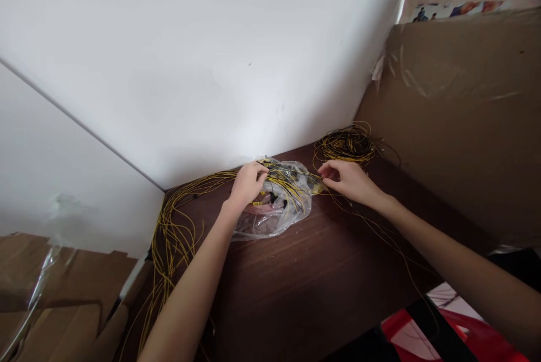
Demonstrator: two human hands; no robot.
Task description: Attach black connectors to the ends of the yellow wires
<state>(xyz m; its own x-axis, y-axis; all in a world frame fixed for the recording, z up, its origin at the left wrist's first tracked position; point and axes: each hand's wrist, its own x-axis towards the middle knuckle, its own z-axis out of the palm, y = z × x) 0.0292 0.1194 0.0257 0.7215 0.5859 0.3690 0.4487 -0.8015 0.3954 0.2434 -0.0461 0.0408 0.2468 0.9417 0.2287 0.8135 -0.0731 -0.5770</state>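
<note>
My left hand [247, 184] is closed on a bundle of thin yellow and black wires [287, 184], above a clear plastic bag [270, 226]. The bundle's other side trails leftward and hangs over the table edge as a loose cluster of yellow wires [169, 238]. To the right of the bag, my right hand [349, 180] has its thumb and forefinger curled together around thin wires, some of which run down toward the lower right. Small dark and yellow pieces [270, 198] show inside the bag, though blurred.
Behind my right hand lies a coil of yellow and black wire [349, 143] on the dark brown table [296, 283]. A white wall [203, 69] stands behind. A large cardboard box [456, 125] borders the right; more cardboard [63, 288] is at lower left. Something red [486, 334] shows below.
</note>
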